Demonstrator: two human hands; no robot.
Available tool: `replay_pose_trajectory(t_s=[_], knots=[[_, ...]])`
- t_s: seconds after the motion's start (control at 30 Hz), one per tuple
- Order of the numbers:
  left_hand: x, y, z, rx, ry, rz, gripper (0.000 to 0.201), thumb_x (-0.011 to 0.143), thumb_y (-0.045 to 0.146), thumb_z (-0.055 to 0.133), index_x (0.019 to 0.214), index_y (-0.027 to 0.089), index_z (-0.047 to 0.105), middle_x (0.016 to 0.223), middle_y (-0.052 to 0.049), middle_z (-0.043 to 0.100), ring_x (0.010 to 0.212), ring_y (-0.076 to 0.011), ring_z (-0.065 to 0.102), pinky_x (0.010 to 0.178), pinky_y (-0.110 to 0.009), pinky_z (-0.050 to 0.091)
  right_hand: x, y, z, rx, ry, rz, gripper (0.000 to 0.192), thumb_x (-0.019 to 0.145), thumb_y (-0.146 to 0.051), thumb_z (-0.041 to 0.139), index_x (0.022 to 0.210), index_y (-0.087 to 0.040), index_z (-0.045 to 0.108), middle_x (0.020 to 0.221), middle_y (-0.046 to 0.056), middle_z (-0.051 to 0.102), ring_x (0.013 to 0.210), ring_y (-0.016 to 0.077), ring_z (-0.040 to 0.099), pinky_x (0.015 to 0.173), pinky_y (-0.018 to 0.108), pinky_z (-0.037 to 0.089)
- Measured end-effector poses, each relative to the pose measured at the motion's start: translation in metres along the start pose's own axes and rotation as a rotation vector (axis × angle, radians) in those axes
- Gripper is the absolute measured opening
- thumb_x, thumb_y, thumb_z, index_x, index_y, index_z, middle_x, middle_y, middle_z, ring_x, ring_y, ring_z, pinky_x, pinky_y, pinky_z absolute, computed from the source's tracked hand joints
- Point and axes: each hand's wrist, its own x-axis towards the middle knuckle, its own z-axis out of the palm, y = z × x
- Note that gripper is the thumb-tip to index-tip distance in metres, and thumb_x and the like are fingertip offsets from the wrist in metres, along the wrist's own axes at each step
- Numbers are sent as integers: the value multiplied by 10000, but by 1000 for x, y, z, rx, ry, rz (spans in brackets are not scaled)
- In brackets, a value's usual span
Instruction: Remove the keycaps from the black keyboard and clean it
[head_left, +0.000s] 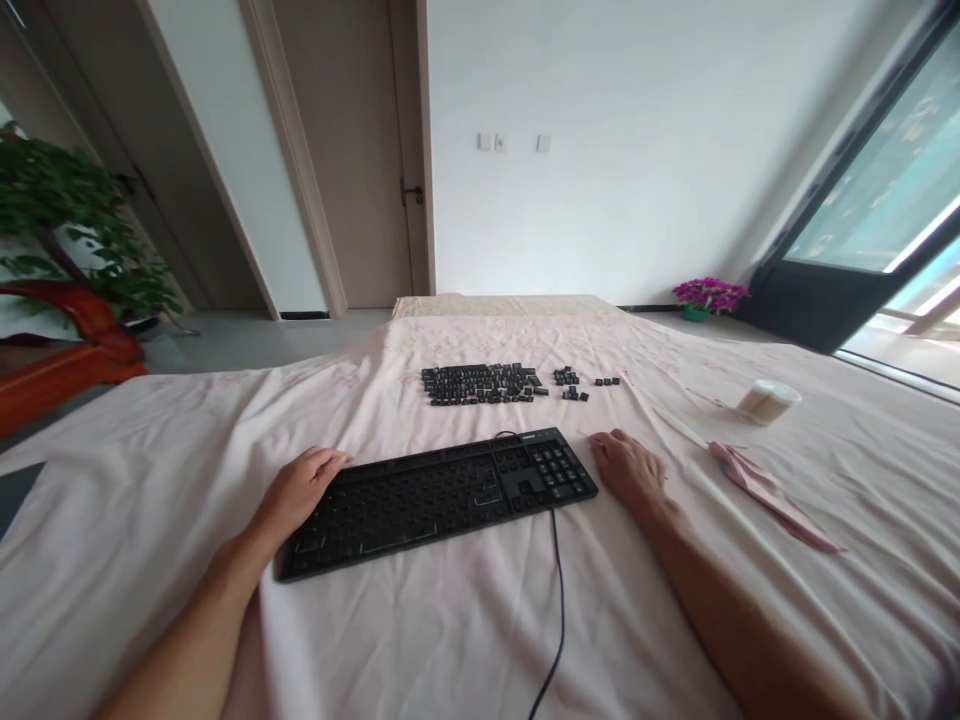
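A black computer keyboard (420, 500) lies slanted on the pink cloth, its right end farther away. Most of its main block shows no keycaps, while the number pad (559, 468) has its keys on. My left hand (304, 482) is closed over the keyboard's left end, fingers along the far edge. Just off the right end, my right hand (631, 468) rests low over the cloth with curled fingers; whatever is between the fingertips is too small to make out. Beyond the keyboard, loose black keycaps (480, 384) sit in rows, with smaller groups (566, 377) to their right.
The keyboard's cable (561, 590) runs toward me. On the right are a round tub of cotton swabs (769, 401) and a pink cloth piece (776, 500). A light pink cloth (465, 640) covers the table. A red wooden chair (67, 340) stands at left.
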Motion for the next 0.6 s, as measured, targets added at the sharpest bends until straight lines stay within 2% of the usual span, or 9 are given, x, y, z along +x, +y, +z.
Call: replay_pose_trajectory(t_s=[0.1, 0.23, 0.47, 0.6], knots=[[-2, -5, 2, -108, -8, -64, 457, 880, 517, 364, 1014, 231, 694, 1073, -36, 704, 1044, -231, 611, 927, -298, 434, 1, 1, 3, -14, 16, 20, 312, 948, -370, 408, 1059, -279, 685, 1064, 55, 654, 945, 207, 605, 660, 275, 370], [7, 2, 10, -182, -77, -62, 477, 876, 548, 379, 1011, 225, 703, 1004, -32, 730, 991, -237, 638, 899, -289, 447, 0, 0, 5, -35, 41, 40, 311, 943, -368, 410, 1052, -279, 688, 1057, 50, 657, 896, 201, 618, 616, 276, 345], [25, 14, 26, -294, 11, -73, 481, 873, 551, 387, 905, 198, 712, 867, -40, 746, 879, -233, 672, 818, -289, 474, 1, 1, 6, -59, 64, 25, 288, 924, -356, 444, 1038, -279, 696, 1025, 36, 666, 825, 170, 621, 578, 267, 313], [27, 12, 30, -389, 60, -98, 511, 878, 563, 386, 941, 173, 709, 839, -54, 738, 833, -227, 670, 792, -299, 482, 1, 1, 6, -76, 65, 33, 277, 918, -358, 452, 1032, -281, 692, 1026, 22, 674, 806, 169, 627, 570, 271, 305]])
